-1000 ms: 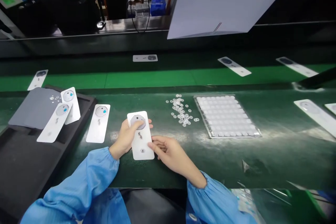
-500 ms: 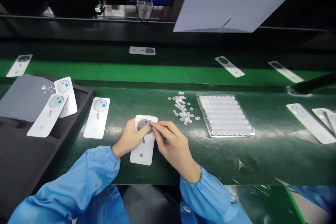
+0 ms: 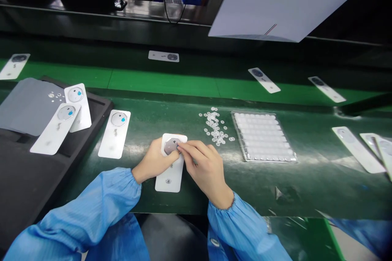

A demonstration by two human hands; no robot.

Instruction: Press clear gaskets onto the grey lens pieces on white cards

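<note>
A white phone back cover [image 3: 168,185] with a round grey camera area lies tilted slightly before me at the bench's front. My left hand [image 3: 157,162] grips its left side, fingers behind and thumb across the front just below the camera circle. The thumb and index finger of my right hand [image 3: 206,168] are pinched together at the circle's right edge; whatever they hold is too small to make out. Left of my hands lies another back cover [image 3: 112,143] with a blue spot in its circle. Small clear round pieces [image 3: 218,132] are scattered right of and beyond my right hand.
A clear tray [image 3: 245,155] with rows of white pieces stands to the right. Two covers rest on a black foam tray [image 3: 27,179] at left, beside a grey sheet [image 3: 26,108]. Several covers lie on the green belt [image 3: 190,85] behind. A white panel [image 3: 260,4] hangs overhead.
My view has shifted slightly. The left thumb sits a little lower, baring more of the camera circle. Covers on the belt have moved slightly left; the right hand keeps its pinch.
</note>
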